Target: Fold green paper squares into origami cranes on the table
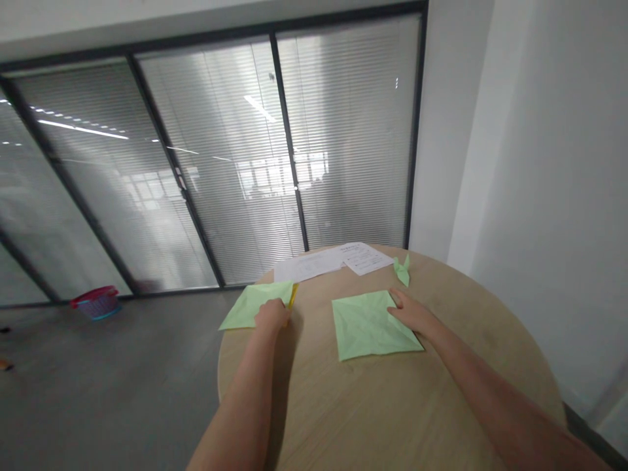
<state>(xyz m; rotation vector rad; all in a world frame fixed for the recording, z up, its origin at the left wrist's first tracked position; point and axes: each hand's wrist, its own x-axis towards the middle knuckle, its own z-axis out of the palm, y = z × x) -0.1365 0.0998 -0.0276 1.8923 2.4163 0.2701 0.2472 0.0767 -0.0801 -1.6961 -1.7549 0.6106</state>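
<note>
My left hand (271,314) is closed, its fingers curled on the right side of a light green paper sheet (250,301). That sheet reaches past the left edge of the round table. Beside these fingers a strip of something yellow (294,296) shows from under the sheet. Near the middle of the table lies a creased, square green paper (370,330). My right hand (409,313) rests at its upper right edge, thumb and forefinger apart; the other fingers are hidden. Just beyond stands a small folded green paper figure (402,269) with pointed tips.
White printed sheets (314,263) lie along the far side of the wooden table (392,418). A glass partition with blinds (353,131) rises behind it, and a white wall (554,196) stands to the right. On the grey floor at left sits a red and blue basket (98,303).
</note>
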